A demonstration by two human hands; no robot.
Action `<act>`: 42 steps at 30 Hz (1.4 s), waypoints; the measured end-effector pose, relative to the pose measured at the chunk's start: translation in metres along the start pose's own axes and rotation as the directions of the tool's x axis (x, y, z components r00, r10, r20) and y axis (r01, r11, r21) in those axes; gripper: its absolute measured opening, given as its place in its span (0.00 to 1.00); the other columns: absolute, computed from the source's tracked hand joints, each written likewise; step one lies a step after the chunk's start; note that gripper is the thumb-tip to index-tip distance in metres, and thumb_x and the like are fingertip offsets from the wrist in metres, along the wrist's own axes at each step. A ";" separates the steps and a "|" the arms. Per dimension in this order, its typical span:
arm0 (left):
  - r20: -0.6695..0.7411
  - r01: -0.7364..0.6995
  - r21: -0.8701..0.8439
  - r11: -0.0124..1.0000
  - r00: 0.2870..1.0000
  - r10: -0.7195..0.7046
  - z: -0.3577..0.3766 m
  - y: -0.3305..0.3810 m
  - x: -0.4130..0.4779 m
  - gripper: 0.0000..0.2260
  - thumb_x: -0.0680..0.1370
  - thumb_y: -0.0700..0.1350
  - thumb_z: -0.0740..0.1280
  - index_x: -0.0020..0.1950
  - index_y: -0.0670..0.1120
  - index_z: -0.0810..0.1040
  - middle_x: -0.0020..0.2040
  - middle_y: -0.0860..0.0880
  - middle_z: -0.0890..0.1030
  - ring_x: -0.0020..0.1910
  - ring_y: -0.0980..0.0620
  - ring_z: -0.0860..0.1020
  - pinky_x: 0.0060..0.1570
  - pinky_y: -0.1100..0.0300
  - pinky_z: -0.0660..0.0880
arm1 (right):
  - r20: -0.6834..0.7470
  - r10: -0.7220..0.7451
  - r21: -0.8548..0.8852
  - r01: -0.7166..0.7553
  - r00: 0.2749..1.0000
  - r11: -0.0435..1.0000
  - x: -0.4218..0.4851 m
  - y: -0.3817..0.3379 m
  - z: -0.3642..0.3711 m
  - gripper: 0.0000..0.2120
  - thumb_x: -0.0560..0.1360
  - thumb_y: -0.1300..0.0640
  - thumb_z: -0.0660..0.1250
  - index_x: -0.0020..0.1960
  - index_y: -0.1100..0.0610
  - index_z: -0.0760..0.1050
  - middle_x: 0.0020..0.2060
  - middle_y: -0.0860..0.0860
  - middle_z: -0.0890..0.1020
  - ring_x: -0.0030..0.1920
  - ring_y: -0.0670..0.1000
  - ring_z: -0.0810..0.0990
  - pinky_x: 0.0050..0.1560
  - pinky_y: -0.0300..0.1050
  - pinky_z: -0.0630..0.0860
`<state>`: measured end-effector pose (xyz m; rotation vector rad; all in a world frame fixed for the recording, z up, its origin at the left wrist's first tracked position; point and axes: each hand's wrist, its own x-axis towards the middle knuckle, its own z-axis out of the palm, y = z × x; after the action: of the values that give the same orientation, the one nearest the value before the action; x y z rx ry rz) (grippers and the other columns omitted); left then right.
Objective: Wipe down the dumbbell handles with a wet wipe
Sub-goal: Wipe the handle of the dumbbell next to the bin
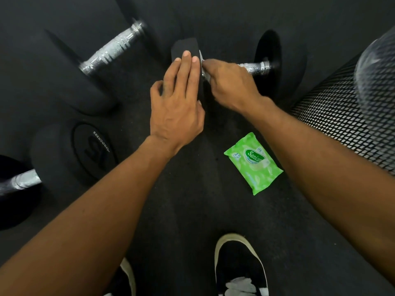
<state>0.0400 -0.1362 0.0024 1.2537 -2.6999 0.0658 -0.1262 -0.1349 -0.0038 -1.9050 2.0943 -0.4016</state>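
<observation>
A black dumbbell lies on the dark floor, its chrome handle running between two black heads. My left hand rests flat with straight fingers on the near head. My right hand curls round the left end of that handle, gripping a white wet wipe whose edge shows beside my fingers. The far head stands to the right. A green pack of wipes lies on the floor below my right forearm.
A second dumbbell with a chrome handle lies at upper left, a third at the left edge. A black mesh bin with a plastic liner stands at right. My black shoes are at the bottom.
</observation>
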 end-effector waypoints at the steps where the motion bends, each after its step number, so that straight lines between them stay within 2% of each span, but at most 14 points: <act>1: 0.002 0.002 -0.001 1.000 1.000 -0.002 0.000 0.000 0.000 0.34 0.78 0.51 0.58 0.82 0.41 0.54 0.82 0.41 0.56 0.80 0.44 0.58 0.65 0.45 0.68 | 0.004 0.005 -0.016 -0.005 1.000 1.000 -0.008 -0.001 0.003 0.17 0.80 0.53 0.52 0.66 0.50 0.70 0.66 0.48 0.75 0.55 0.62 0.80 0.45 0.55 0.75; 3: 0.008 0.002 -0.001 1.000 1.000 -0.002 0.000 -0.001 0.000 0.34 0.78 0.52 0.58 0.82 0.41 0.53 0.82 0.41 0.55 0.80 0.44 0.57 0.66 0.44 0.67 | 0.021 0.019 -0.063 -0.018 1.000 0.998 -0.030 -0.002 0.011 0.25 0.79 0.51 0.51 0.77 0.46 0.58 0.77 0.41 0.61 0.54 0.64 0.81 0.45 0.56 0.76; 5: 0.019 0.002 -0.003 1.000 1.000 -0.002 0.001 -0.001 0.000 0.34 0.79 0.52 0.57 0.82 0.41 0.52 0.82 0.41 0.54 0.80 0.44 0.56 0.67 0.44 0.67 | 0.030 0.005 -0.127 -0.001 1.000 0.992 -0.050 -0.001 0.022 0.29 0.79 0.52 0.52 0.80 0.45 0.52 0.79 0.40 0.52 0.46 0.64 0.83 0.36 0.52 0.74; 9: 0.016 0.007 -0.006 1.000 1.000 -0.007 0.000 0.001 0.000 0.34 0.79 0.51 0.57 0.82 0.41 0.53 0.82 0.41 0.55 0.80 0.44 0.56 0.66 0.45 0.68 | 0.024 0.014 -0.199 -0.009 1.000 0.980 -0.062 0.002 0.038 0.31 0.80 0.54 0.54 0.81 0.47 0.48 0.80 0.41 0.46 0.39 0.59 0.82 0.27 0.45 0.65; 13: 0.011 0.008 -0.009 1.000 1.000 -0.008 0.000 0.000 0.000 0.34 0.79 0.51 0.58 0.82 0.41 0.53 0.82 0.41 0.55 0.80 0.44 0.56 0.65 0.45 0.68 | 0.035 0.024 -0.251 -0.014 0.999 0.968 -0.063 -0.001 0.045 0.31 0.82 0.54 0.54 0.81 0.49 0.43 0.80 0.44 0.42 0.41 0.58 0.78 0.26 0.45 0.68; 17: 0.003 0.005 -0.015 1.000 1.000 -0.005 0.002 0.001 -0.001 0.34 0.79 0.51 0.57 0.82 0.40 0.53 0.82 0.41 0.55 0.80 0.44 0.56 0.65 0.46 0.69 | 0.000 0.058 -0.171 -0.058 0.998 0.984 -0.047 -0.003 0.030 0.30 0.81 0.48 0.53 0.81 0.50 0.47 0.80 0.47 0.49 0.45 0.62 0.81 0.35 0.51 0.76; 20: -0.004 0.001 -0.025 1.000 1.000 -0.001 0.002 0.001 -0.001 0.34 0.78 0.50 0.58 0.82 0.40 0.54 0.82 0.41 0.55 0.80 0.44 0.57 0.64 0.46 0.69 | 0.031 0.048 -0.096 -0.045 0.998 0.994 -0.009 0.001 0.006 0.22 0.79 0.46 0.50 0.71 0.49 0.66 0.70 0.49 0.70 0.54 0.62 0.80 0.48 0.56 0.75; 23: -0.011 -0.008 -0.028 1.000 1.000 0.008 0.003 0.000 -0.001 0.34 0.78 0.50 0.58 0.82 0.40 0.54 0.82 0.41 0.56 0.80 0.43 0.58 0.64 0.46 0.69 | 0.257 0.028 -0.131 0.006 0.966 0.991 0.022 0.007 -0.015 0.16 0.79 0.49 0.46 0.45 0.51 0.71 0.51 0.54 0.80 0.45 0.56 0.81 0.38 0.48 0.73; 26: -0.015 -0.008 -0.027 1.000 1.000 0.008 0.004 -0.001 -0.002 0.34 0.78 0.50 0.58 0.82 0.40 0.54 0.82 0.41 0.56 0.80 0.43 0.58 0.64 0.45 0.69 | 0.370 0.113 -0.050 -0.102 0.922 0.994 0.031 0.006 -0.020 0.15 0.82 0.50 0.50 0.46 0.53 0.72 0.42 0.53 0.82 0.33 0.52 0.84 0.29 0.44 0.79; 28: -0.012 -0.008 -0.024 1.000 1.000 0.007 0.004 0.000 -0.002 0.34 0.78 0.50 0.58 0.82 0.40 0.54 0.82 0.41 0.56 0.80 0.43 0.58 0.64 0.45 0.70 | 0.257 0.151 -0.035 -0.147 0.955 0.989 0.023 0.001 -0.018 0.17 0.82 0.49 0.51 0.51 0.55 0.75 0.44 0.55 0.83 0.39 0.57 0.84 0.39 0.52 0.81; 31: -0.021 -0.004 -0.020 1.000 1.000 0.003 0.005 0.000 -0.002 0.34 0.77 0.50 0.59 0.82 0.40 0.55 0.82 0.41 0.56 0.80 0.44 0.58 0.64 0.45 0.70 | 0.016 0.002 -0.127 0.000 1.000 0.992 -0.005 -0.002 -0.008 0.17 0.80 0.49 0.52 0.64 0.51 0.73 0.60 0.52 0.79 0.52 0.63 0.80 0.45 0.55 0.75; 34: -0.021 0.001 -0.016 1.000 1.000 -0.001 0.005 0.001 -0.002 0.34 0.78 0.50 0.58 0.82 0.40 0.55 0.82 0.41 0.56 0.80 0.43 0.58 0.64 0.44 0.70 | 0.032 -0.022 -0.180 0.028 0.999 0.983 -0.036 0.001 0.003 0.23 0.79 0.50 0.53 0.74 0.44 0.63 0.75 0.41 0.64 0.52 0.65 0.82 0.43 0.55 0.76; 38: -0.020 0.007 -0.014 1.000 1.000 -0.007 0.005 0.002 -0.001 0.34 0.78 0.51 0.58 0.82 0.40 0.54 0.82 0.41 0.56 0.80 0.43 0.58 0.65 0.44 0.70 | 0.001 -0.030 -0.220 0.030 1.000 0.975 -0.056 0.001 0.019 0.23 0.80 0.52 0.54 0.75 0.45 0.65 0.77 0.41 0.61 0.49 0.60 0.83 0.38 0.50 0.76; 42: -0.021 0.010 -0.010 1.000 1.000 -0.010 0.006 0.002 0.000 0.34 0.78 0.50 0.58 0.82 0.40 0.54 0.82 0.41 0.56 0.80 0.44 0.57 0.65 0.44 0.69 | -0.087 0.023 -0.168 -0.037 0.996 0.985 -0.043 -0.010 0.019 0.19 0.81 0.48 0.54 0.68 0.49 0.71 0.75 0.42 0.66 0.44 0.63 0.83 0.34 0.48 0.66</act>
<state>0.0382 -0.1354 -0.0033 1.2560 -2.6723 0.0636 -0.1062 -0.0932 -0.0163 -1.9785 2.2753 -0.3107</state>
